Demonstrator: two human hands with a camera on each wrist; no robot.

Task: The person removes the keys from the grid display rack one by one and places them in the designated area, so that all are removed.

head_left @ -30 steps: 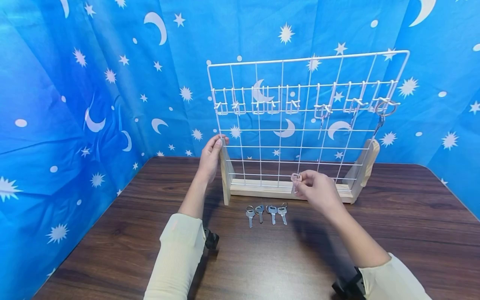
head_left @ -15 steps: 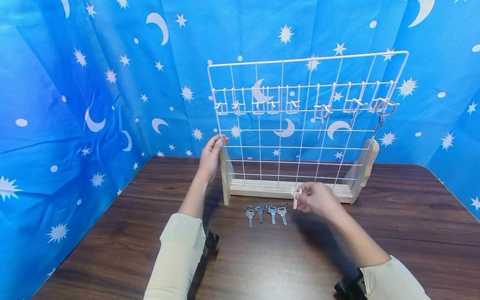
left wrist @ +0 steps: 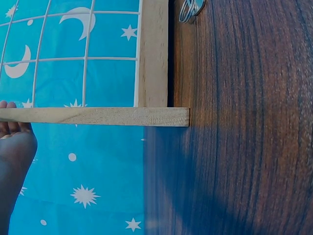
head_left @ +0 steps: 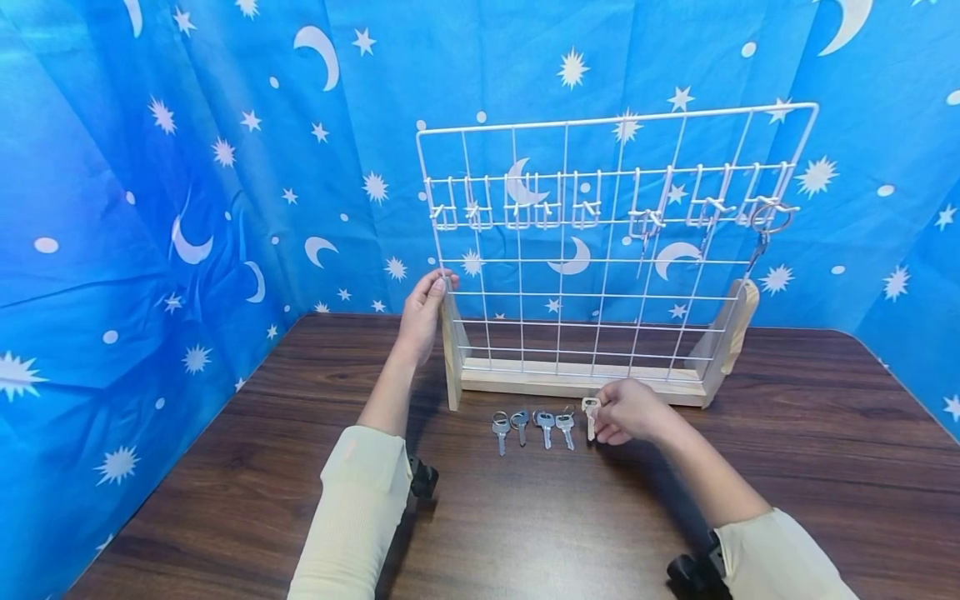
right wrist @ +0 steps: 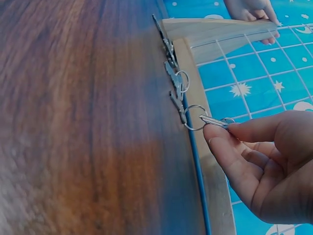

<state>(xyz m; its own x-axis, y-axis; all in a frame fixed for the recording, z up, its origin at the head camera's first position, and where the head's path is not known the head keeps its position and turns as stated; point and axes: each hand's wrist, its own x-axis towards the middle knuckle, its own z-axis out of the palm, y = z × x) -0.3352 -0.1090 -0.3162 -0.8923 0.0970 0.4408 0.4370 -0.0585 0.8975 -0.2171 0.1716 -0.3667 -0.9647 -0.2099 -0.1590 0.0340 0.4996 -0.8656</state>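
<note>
My right hand pinches a key between thumb and fingertips, low over the table and just right of a row of several loose keys. In the right wrist view a small ring shows beside the pinched key. My left hand grips the upper end of the rack's left wooden side support; its fingers show past the wood in the left wrist view. The white wire grid rack stands upright on a wooden base.
White hooks line the grid's upper part. Keys hang from the hooks on the right, one by a large ring. Behind the dark wooden table hangs a blue curtain with moons and stars.
My right hand has moved down with the key, from in front of the grid's lower part to near the table beside the row of keys. My left hand has stayed on the wooden support.
</note>
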